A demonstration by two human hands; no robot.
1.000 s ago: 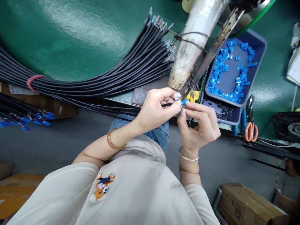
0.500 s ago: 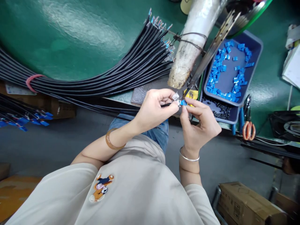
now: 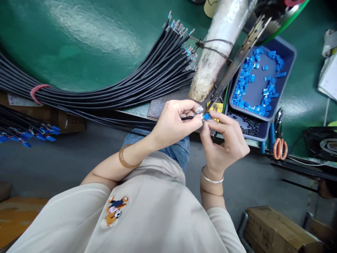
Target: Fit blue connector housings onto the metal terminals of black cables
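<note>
My left hand [image 3: 173,123] pinches the end of a thin black cable [image 3: 187,118], with its metal terminal tip showing at my fingertips. My right hand [image 3: 223,140] pinches a small blue connector housing [image 3: 207,115] right against that terminal. Both hands meet just in front of the green bench's edge [image 3: 137,111]. A thick bundle of black cables [image 3: 118,91] with bare terminals at its far end lies across the bench to my left. A blue tray [image 3: 288,56] of loose blue housings sits to the right.
A plastic-wrapped post [image 3: 216,52] with a metal terminal strip [image 3: 237,61] rises behind my hands. Orange-handled scissors [image 3: 279,147] and blue pliers [image 3: 271,131] lie at the right. Finished cables with blue ends [image 3: 28,135] hang at the left. A cardboard box [image 3: 279,230] stands below right.
My hands stay together at the same spot; my right fingers have shifted slightly on the blue housing against the cable's terminal.
</note>
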